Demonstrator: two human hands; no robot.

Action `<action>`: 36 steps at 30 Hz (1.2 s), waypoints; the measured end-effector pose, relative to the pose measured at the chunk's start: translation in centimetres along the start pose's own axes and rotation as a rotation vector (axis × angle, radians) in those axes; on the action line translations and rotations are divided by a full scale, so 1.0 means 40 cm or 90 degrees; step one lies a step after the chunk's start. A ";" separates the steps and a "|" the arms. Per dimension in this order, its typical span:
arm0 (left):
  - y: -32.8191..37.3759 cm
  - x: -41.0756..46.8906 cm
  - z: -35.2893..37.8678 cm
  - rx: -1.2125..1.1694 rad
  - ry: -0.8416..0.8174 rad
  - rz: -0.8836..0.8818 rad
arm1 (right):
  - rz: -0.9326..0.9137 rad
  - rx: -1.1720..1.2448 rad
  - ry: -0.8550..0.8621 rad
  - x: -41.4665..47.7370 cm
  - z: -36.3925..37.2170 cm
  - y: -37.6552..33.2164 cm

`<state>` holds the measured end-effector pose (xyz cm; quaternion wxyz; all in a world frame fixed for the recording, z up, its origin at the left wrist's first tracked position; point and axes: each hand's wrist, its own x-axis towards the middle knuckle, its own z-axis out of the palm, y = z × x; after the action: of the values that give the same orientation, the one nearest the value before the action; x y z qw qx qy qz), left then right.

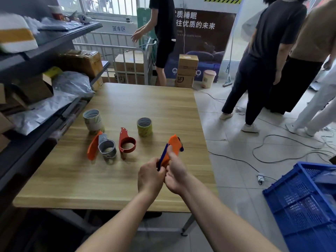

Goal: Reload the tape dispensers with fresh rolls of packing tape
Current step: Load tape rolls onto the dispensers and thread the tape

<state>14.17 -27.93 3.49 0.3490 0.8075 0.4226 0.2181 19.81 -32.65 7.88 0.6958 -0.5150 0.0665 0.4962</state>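
Note:
Both hands hold an orange and blue tape dispenser [172, 148] above the near right part of the wooden table [127, 179]. My left hand [151, 177] grips its blue lower end; my right hand [175, 174] pinches its orange body. A red dispenser [126, 141] with an empty ring lies in the middle of the table. To its left lies an orange dispenser with a grey ring [101, 147]. A stack of tape rolls [93, 120] stands at the left, and a yellowish roll [144, 126] stands behind the red dispenser.
Dark shelves [45, 99] with boxes and plastic bags run along the table's left side. A blue crate [305, 202] sits on the floor at the right, with cables [272, 153] across the tiles. Three people stand beyond the table, near cardboard boxes [187, 70] and a metal cage cart [127, 57].

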 end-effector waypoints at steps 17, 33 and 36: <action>-0.093 0.030 0.107 -0.353 -0.184 -0.419 | -0.040 -0.485 0.109 0.108 -0.232 0.002; -0.154 0.017 0.241 -0.341 -0.330 -0.558 | 0.035 -0.554 0.161 0.231 -0.355 0.125; -0.179 0.018 0.265 -0.321 -0.362 -0.579 | 0.050 -0.594 0.191 0.256 -0.373 0.154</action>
<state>17.63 -28.51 -8.83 0.6882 0.4639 0.5513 -0.0850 26.50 -38.09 -9.16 0.3543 -0.8349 -0.0439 0.4190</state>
